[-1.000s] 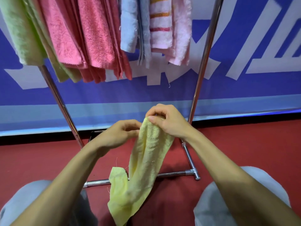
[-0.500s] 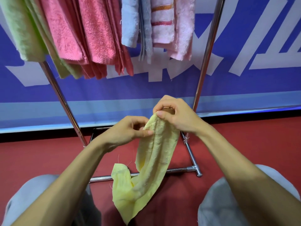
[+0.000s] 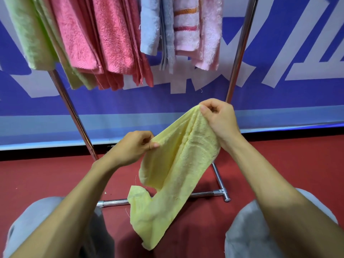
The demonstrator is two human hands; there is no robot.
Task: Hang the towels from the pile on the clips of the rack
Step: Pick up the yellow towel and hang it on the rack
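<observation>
A pale yellow towel (image 3: 173, 175) hangs between my hands, in front of the metal rack (image 3: 240, 51). My left hand (image 3: 132, 148) pinches its upper edge at the left. Higher up and to the right, my right hand (image 3: 217, 120) pinches the top corner, so the edge is stretched slantwise. The rest of the towel droops down between my knees. Several towels hang on the rack above: green (image 3: 29, 34), pink-red (image 3: 111, 34), light blue (image 3: 149, 25), and a striped pink one (image 3: 186, 30). The clips are out of view.
The rack's slanted legs (image 3: 74, 114) and floor bar (image 3: 204, 193) stand on a red floor (image 3: 46, 179). Behind it runs a blue and white banner wall (image 3: 279, 71). My grey-clad knees (image 3: 260, 229) frame the bottom of the view.
My hands have moved apart: the right rose up and to the right, the left stayed low. The bunched top edge of the yellow towel has spread open between them.
</observation>
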